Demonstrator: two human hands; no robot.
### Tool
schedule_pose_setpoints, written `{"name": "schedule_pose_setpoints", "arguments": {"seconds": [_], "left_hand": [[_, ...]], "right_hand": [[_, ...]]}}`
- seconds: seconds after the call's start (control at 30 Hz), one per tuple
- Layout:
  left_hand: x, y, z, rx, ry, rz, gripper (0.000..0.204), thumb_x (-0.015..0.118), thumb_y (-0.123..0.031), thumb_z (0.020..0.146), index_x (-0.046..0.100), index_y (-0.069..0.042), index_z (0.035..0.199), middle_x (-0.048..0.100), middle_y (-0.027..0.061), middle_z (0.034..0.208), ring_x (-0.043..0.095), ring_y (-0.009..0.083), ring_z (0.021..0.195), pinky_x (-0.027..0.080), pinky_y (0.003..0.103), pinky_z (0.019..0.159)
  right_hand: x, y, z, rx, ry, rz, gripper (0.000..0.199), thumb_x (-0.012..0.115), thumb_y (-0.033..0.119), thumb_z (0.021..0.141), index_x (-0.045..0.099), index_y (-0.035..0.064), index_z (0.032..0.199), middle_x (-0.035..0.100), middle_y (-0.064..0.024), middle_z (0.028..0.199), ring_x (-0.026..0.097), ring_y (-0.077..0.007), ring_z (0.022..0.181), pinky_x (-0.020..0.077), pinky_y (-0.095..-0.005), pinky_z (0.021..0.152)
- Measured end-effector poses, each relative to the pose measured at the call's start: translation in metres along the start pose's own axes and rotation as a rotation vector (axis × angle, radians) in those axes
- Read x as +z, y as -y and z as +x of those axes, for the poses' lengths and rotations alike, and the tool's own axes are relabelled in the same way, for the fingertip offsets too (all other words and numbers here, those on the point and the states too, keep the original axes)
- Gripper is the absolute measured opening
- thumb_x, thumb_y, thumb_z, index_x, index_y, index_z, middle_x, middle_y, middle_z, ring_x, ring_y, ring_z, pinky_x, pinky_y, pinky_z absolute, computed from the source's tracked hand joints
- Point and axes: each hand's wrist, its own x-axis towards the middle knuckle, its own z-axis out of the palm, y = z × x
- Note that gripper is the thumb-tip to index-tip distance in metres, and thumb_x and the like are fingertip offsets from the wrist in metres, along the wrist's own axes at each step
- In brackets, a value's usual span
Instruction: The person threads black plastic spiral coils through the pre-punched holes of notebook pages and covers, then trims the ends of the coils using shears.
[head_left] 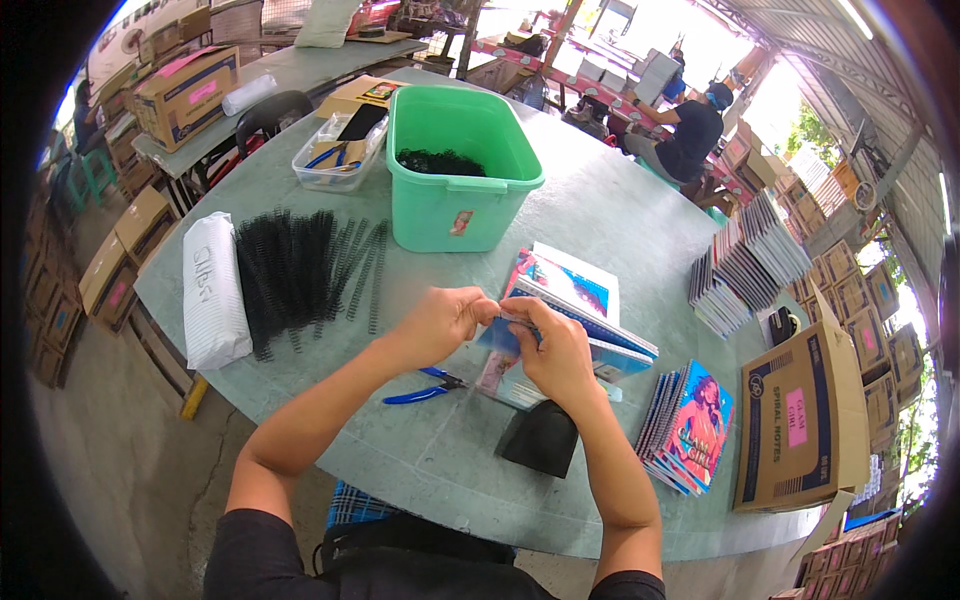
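A blue-covered notebook (620, 362) stands on its edge, partly fanned, over other notebooks (575, 275) at the middle of the table. My right hand (555, 355) grips its near left corner, fingers bent round the spine edge. Close against it, my left hand (440, 325) is closed in a pinch at the same corner; whatever is between its fingertips is too small to make out. Blue-handled cutting pliers (425, 388) lie on the table below my left hand. A black curved block (541, 440) sits below my right wrist.
Black plastic coils (300, 270) are spread at the left, beside a white wrapped roll (212, 290). Behind are a green bin (460, 205) and a clear tool tub (335, 165). Stacked spiral notebooks (690, 425) and a carton (800, 420) stand at right. Another person (695, 135) sits farther back.
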Motion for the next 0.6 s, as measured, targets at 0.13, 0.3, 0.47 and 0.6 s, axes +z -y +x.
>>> {"name": "schedule_pose_setpoints", "arguments": {"seconds": [0.13, 0.3, 0.47, 0.6], "left_hand": [[0.01, 0.011, 0.001, 0.327, -0.275, 0.158, 0.027, 0.059, -0.028, 0.089, 0.062, -0.002, 0.083, 0.056, 0.0078, 0.063, 0.054, 0.0178, 0.057, 0.045, 0.029, 0.057], [-0.022, 0.004, 0.002, 0.17, -0.001, 0.275, 0.019, 0.065, -0.02, 0.083, 0.063, -0.002, 0.091, 0.061, 0.0121, 0.075, 0.059, 0.0172, 0.064, 0.046, 0.03, 0.059], [-0.005, -0.006, 0.005, 0.332, -0.112, 0.35, 0.022, 0.067, -0.015, 0.081, 0.062, -0.004, 0.1, 0.063, 0.0132, 0.082, 0.06, 0.0163, 0.067, 0.047, 0.03, 0.06], [-0.036, 0.013, 0.005, 0.087, 0.067, 0.289, 0.024, 0.065, -0.022, 0.083, 0.061, -0.006, 0.1, 0.059, 0.0129, 0.081, 0.057, 0.0211, 0.064, 0.046, 0.032, 0.061]], "right_hand": [[0.0, 0.003, 0.001, -0.016, 0.061, -0.031, 0.034, 0.056, -0.003, 0.08, 0.056, 0.005, 0.112, 0.066, -0.0154, 0.096, 0.065, -0.0321, 0.086, 0.0503, -0.0371, 0.074], [-0.013, -0.002, -0.004, 0.023, 0.101, -0.265, 0.023, 0.056, 0.013, 0.085, 0.059, 0.0064, 0.107, 0.066, -0.0141, 0.09, 0.064, -0.032, 0.082, 0.0486, -0.0401, 0.073], [0.005, -0.002, 0.007, 0.062, -0.064, -0.326, 0.018, 0.061, 0.025, 0.084, 0.067, 0.0089, 0.088, 0.067, -0.0091, 0.083, 0.064, -0.0273, 0.078, 0.0486, -0.0386, 0.069], [0.002, -0.011, 0.004, -0.019, -0.164, -0.241, 0.016, 0.064, 0.021, 0.081, 0.06, 0.0101, 0.092, 0.064, -0.0074, 0.083, 0.063, -0.0267, 0.081, 0.0473, -0.0382, 0.069]]}}
